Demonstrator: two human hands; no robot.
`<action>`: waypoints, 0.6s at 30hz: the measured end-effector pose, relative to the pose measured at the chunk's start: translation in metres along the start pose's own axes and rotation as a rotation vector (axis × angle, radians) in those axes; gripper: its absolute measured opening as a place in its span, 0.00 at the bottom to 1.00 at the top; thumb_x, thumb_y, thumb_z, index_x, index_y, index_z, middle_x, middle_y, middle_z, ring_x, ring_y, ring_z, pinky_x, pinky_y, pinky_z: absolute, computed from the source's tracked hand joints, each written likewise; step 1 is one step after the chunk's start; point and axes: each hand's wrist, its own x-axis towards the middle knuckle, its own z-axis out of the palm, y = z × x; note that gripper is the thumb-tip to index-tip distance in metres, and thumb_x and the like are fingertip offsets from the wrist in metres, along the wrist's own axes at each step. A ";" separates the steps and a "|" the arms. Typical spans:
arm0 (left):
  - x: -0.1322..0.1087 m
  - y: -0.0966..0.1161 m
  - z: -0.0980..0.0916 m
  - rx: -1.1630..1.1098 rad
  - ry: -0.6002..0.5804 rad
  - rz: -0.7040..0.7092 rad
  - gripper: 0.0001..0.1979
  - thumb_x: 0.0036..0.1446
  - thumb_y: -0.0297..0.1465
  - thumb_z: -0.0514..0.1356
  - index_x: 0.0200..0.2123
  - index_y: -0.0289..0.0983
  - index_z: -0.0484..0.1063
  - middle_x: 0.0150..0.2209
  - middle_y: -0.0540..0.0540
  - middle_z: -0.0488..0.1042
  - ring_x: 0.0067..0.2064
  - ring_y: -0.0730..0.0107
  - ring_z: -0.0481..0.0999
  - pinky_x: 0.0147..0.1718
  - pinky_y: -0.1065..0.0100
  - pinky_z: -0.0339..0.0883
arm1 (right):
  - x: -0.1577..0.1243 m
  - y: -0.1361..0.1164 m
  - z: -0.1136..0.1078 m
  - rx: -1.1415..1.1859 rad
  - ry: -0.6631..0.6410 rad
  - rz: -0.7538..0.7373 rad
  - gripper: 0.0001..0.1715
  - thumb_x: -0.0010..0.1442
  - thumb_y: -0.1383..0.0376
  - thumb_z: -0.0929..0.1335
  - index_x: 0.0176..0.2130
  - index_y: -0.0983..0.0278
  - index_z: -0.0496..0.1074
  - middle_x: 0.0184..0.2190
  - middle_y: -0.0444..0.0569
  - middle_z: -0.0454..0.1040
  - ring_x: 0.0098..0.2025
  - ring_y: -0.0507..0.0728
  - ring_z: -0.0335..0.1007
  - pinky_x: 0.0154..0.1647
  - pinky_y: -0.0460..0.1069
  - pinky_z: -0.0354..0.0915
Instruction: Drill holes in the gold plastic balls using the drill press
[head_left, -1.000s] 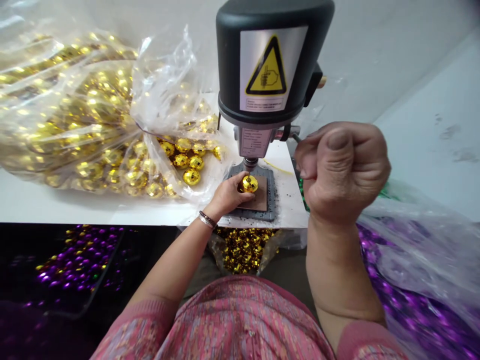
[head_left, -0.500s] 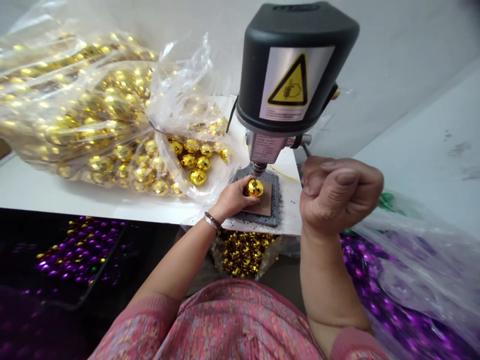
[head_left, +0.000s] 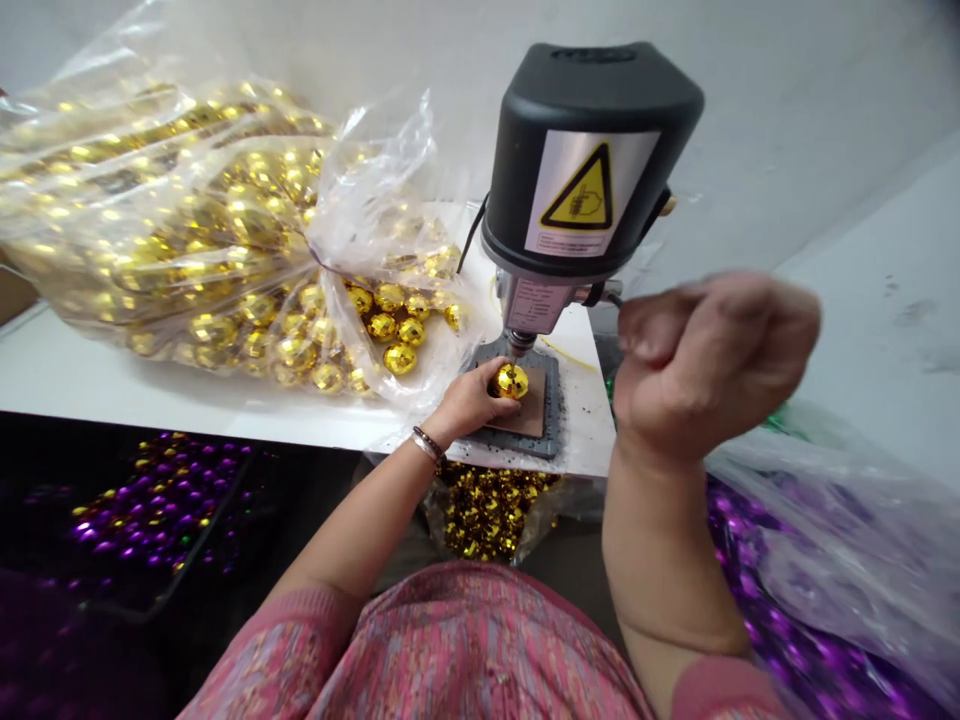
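A shiny gold faceted ball (head_left: 513,381) sits on the small brown board (head_left: 531,410) under the drill press (head_left: 581,190). Thumb and fingers of my left hand (head_left: 472,402) pinch the ball from its left side. Dark spots show on the ball's top, and the drill chuck (head_left: 519,343) is right above it; whether the bit touches it I cannot tell. My right hand (head_left: 712,365), slightly blurred, is closed in a fist around the feed lever (head_left: 611,293) on the press's right side. Most of the lever is hidden by that fist.
A big clear plastic bag (head_left: 172,230) full of gold balls lies on the white table (head_left: 75,370), several balls showing at its mouth. Gold balls or bits (head_left: 491,510) fill a bag below the table edge. Purple beads (head_left: 161,500) lie lower left; a purple-filled bag (head_left: 825,560) stands right.
My right fist has moved right and slightly up, turning with the lever. My left hand still pinches the ball in the same place. The view has shifted slightly.
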 end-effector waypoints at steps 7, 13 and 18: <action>-0.024 -0.004 -0.007 -0.046 0.046 0.053 0.35 0.49 0.27 0.69 0.62 0.37 0.69 0.53 0.44 0.79 0.52 0.59 0.79 0.55 0.60 0.71 | 0.049 -0.008 0.021 0.047 -0.049 0.208 0.11 0.61 0.64 0.65 0.28 0.65 0.71 0.16 0.33 0.60 0.16 0.37 0.56 0.21 0.40 0.44; -0.066 -0.012 -0.020 -0.021 -0.001 0.177 0.35 0.48 0.25 0.68 0.62 0.36 0.68 0.59 0.40 0.76 0.58 0.58 0.76 0.60 0.59 0.68 | 0.046 -0.007 0.022 0.021 -0.009 0.238 0.12 0.60 0.62 0.67 0.28 0.66 0.70 0.16 0.33 0.62 0.15 0.39 0.56 0.19 0.41 0.44; -0.096 -0.014 -0.024 0.058 -0.184 0.203 0.34 0.50 0.28 0.69 0.62 0.38 0.70 0.59 0.39 0.77 0.56 0.57 0.78 0.57 0.58 0.71 | 0.047 -0.005 0.027 0.056 0.052 0.196 0.13 0.59 0.64 0.71 0.26 0.63 0.65 0.15 0.35 0.59 0.13 0.43 0.50 0.12 0.45 0.42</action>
